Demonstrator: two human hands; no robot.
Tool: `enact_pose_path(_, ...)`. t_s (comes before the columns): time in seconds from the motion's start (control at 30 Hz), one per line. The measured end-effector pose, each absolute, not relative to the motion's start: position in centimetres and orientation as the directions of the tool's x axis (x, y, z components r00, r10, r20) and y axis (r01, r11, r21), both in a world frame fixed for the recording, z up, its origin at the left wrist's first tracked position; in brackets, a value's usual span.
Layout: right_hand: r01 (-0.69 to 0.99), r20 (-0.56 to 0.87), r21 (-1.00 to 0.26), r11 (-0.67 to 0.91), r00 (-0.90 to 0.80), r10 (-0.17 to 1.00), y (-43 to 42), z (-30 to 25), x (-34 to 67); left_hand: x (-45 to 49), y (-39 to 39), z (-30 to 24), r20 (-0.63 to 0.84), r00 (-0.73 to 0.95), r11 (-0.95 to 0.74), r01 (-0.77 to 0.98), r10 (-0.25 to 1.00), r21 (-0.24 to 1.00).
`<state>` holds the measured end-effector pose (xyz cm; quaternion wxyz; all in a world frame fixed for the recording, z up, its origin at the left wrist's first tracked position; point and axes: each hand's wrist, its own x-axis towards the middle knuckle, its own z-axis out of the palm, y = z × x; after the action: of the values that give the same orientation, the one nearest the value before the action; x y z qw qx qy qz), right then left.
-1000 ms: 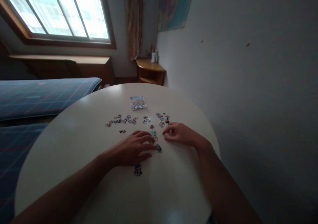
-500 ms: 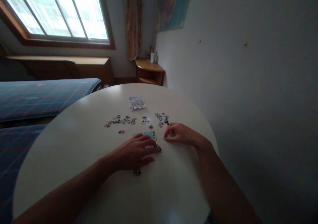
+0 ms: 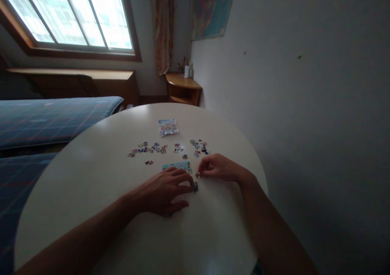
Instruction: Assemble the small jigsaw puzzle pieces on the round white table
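Note:
My right hand (image 3: 222, 167) pinches a small jigsaw piece (image 3: 197, 175) at its fingertips, low over the table. Beside it, my left hand (image 3: 167, 189) lies palm down with its fingers spread, hiding part of the joined puzzle section (image 3: 176, 165), whose turquoise top edge with lettering shows. One left fingertip touches a dark jigsaw piece (image 3: 195, 186). Farther off lie loose jigsaw pieces: a group to the left (image 3: 149, 148), a few in the middle (image 3: 178, 148) and another group to the right (image 3: 199, 146).
A printed picture sheet (image 3: 167, 127) lies behind the pieces on the round white table (image 3: 91, 165). A plaid-covered mattress (image 3: 55, 118) stands to the left, a wall (image 3: 304, 124) to the right. A wooden corner shelf (image 3: 183, 82) is beyond the table.
My right hand has moved a little left and nearer, bringing its jigsaw piece closer to my left hand. My left hand has shifted slightly nearer, and the dark piece by its fingertip has turned.

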<state>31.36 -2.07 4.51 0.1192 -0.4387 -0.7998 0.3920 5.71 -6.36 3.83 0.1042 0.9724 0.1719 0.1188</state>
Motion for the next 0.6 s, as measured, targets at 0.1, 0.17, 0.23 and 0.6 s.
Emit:
enact_pose_path(0.1, 0.566, -0.126, -0.765, 0.308, -0.6, 0.79, -2.0, 4.4, 31.0, 5.7, -6.5, 4.0, 0.178, 0.913, -0.916, 0.32, 0.366, 0.244)
enact_pose_path(0.17, 0.542, -0.122, -0.782, 0.309, -0.618, 0.777, -2.0, 4.2, 30.8, 5.7, -6.6, 4.0, 0.192, 0.912, -0.916, 0.31, 0.362, 0.255)
enact_pose_path(0.23, 0.524, -0.118, -0.789, 0.32, -0.641, 0.759, -2.0, 4.1, 30.5, 5.7, -6.6, 4.0, 0.208, 0.91, -0.917, 0.3, 0.357, 0.263)
enact_pose_path(0.6, 0.5, -0.087, -0.785, 0.367, -0.675, 0.733, -2.2, 3.6, 29.8, 5.5, -6.4, 4.2, 0.213, 0.913, -0.912, 0.277, 0.348, 0.302)
